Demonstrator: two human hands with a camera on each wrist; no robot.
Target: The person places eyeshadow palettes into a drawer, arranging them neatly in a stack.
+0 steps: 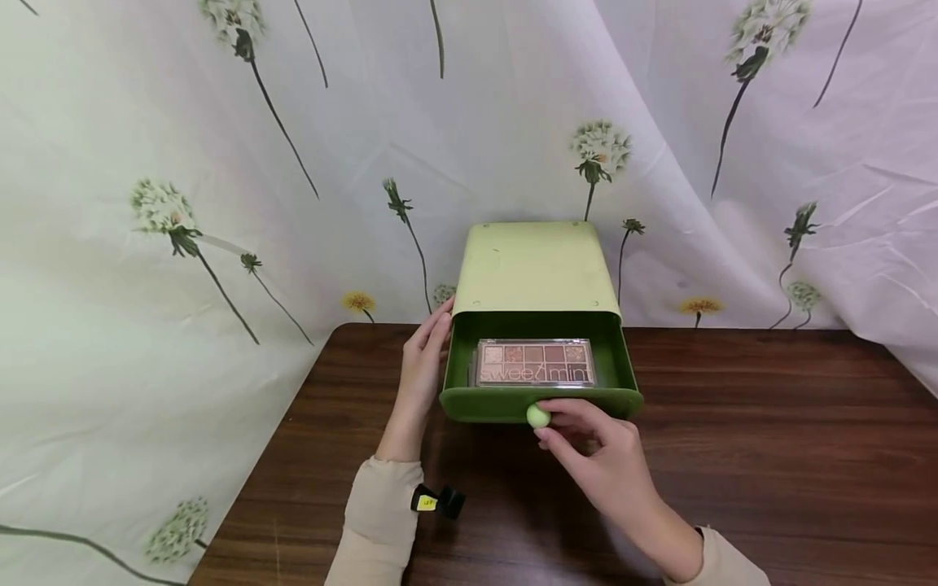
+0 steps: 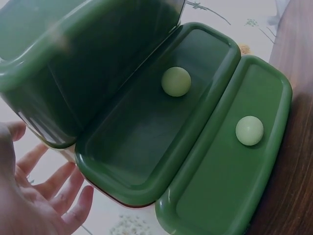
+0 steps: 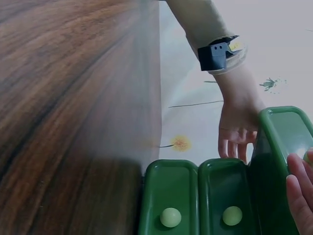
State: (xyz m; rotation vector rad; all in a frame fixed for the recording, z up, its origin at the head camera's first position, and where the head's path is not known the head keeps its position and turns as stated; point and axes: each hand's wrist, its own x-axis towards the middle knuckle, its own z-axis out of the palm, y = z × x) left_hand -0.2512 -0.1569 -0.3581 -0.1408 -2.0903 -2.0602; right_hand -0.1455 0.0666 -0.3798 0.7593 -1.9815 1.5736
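A light green box of drawers (image 1: 538, 264) has its dark green top drawer (image 1: 484, 404) pulled out toward me. Inside that drawer lies an eyeshadow palette (image 1: 535, 364) with a clear lid and rows of pink and brown shades. My right hand (image 1: 604, 456) pinches the drawer's round pale green knob (image 1: 538, 416) between thumb and fingers. My left hand (image 1: 421, 370) is against the box's left side, its fingers loosely extended in the left wrist view. Below the pulled drawer, the middle drawer (image 2: 142, 132) and bottom drawer (image 2: 220, 176) are closed, each with a round knob.
The box stands at the back of a dark brown wooden table (image 1: 769, 456). Behind it hangs a white curtain (image 1: 484, 122) printed with dandelions. A black strap device with a yellow label (image 1: 432, 500) is on my left wrist.
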